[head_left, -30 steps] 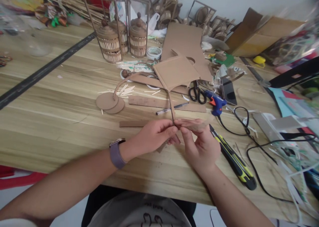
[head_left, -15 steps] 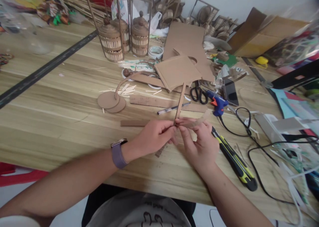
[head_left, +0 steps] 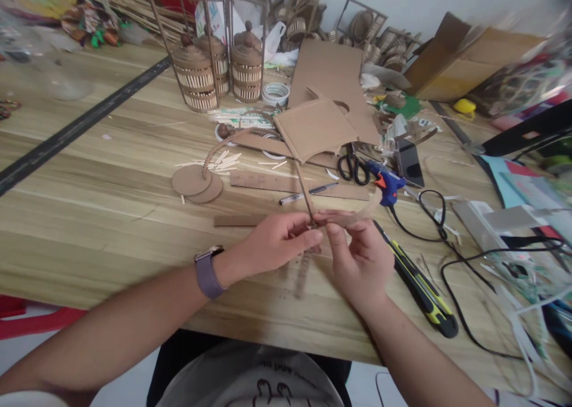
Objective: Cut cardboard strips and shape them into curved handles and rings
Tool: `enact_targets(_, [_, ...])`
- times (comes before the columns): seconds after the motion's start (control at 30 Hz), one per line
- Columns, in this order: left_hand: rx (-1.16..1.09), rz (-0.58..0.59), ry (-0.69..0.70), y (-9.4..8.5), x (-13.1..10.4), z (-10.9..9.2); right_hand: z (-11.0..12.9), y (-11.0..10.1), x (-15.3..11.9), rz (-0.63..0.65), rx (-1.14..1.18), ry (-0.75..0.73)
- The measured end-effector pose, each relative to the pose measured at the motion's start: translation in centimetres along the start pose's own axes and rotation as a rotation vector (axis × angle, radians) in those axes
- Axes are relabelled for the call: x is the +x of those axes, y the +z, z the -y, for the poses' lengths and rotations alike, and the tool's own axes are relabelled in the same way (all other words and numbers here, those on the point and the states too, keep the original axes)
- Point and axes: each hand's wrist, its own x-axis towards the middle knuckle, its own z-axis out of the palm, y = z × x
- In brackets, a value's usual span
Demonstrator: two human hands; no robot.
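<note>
Both hands meet above the wooden table in front of me. My left hand, with a watch on its wrist, is closed on a narrow cardboard strip. That strip points away from me, and its lower end below my fingers is blurred. Pinched in my right hand is a thin, pale brown paper strip that curls to the right. The two strips come together at my fingertips, where fingers hide how they join. Beyond my hands lie a pen and a flat cardboard strip.
A utility knife lies beside my right hand. Farther off are a blue glue gun with its cord, black scissors, round cardboard discs and small sticks. Slatted lantern-like models and a cardboard box stand at the back.
The held cardboard strip has swung its far end to the left and turned its edge toward me. The pale strip's free end has bent upward on the right.
</note>
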Motion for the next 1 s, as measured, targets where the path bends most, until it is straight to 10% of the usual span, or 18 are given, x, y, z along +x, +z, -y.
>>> enact_targets(0.37, [0.074,-0.067,0.003,0.06,-0.10,-0.22,0.25,-0.12,0.77,0.075,-0.276,-0.253])
enact_targets(0.83, [0.323,0.028,0.056,-0.13,-0.14,-0.12,0.15,-0.39,0.39,-0.072,-0.088,0.098])
enact_targets(1.0, [0.132,0.024,-0.017,-0.15,0.03,-0.31,0.03,-0.04,0.34,-0.044,-0.111,-0.027])
